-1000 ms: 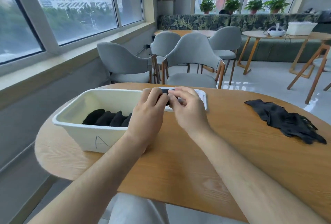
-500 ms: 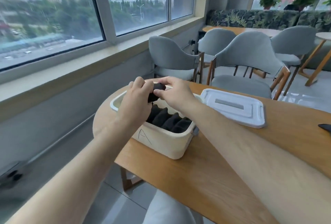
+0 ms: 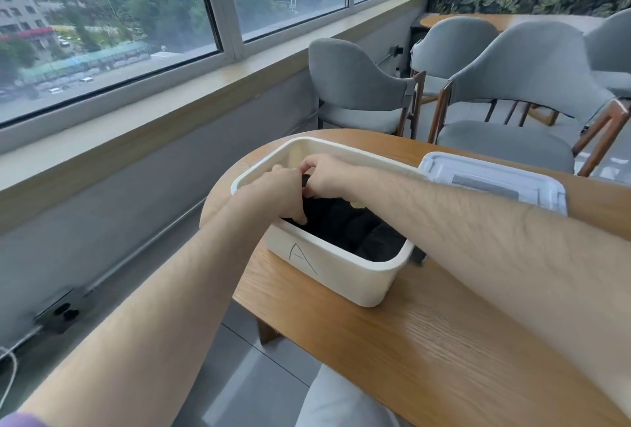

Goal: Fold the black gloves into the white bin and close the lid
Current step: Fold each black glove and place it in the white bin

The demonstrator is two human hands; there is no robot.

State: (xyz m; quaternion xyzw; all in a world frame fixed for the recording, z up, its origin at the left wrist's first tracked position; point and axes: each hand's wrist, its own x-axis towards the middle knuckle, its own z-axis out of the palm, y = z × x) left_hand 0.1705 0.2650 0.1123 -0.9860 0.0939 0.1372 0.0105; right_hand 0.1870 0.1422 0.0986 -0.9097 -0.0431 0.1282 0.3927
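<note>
While pressed together inside the white bin (image 3: 341, 273) on the desk (image 3: 426, 341), pinched the folded black glove (image 3: 306, 180) with both hands, left (image 3: 276, 192) and right (image 3: 324, 175), presumably to tuck it beside the row of folded gloves (image 3: 358, 225), lid (image 3: 491, 184) off.

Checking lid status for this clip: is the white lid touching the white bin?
Cannot tell. In the head view the lid lies flat on the table beside the bin, not on it, but the right forearm covers where their edges would meet.
</note>
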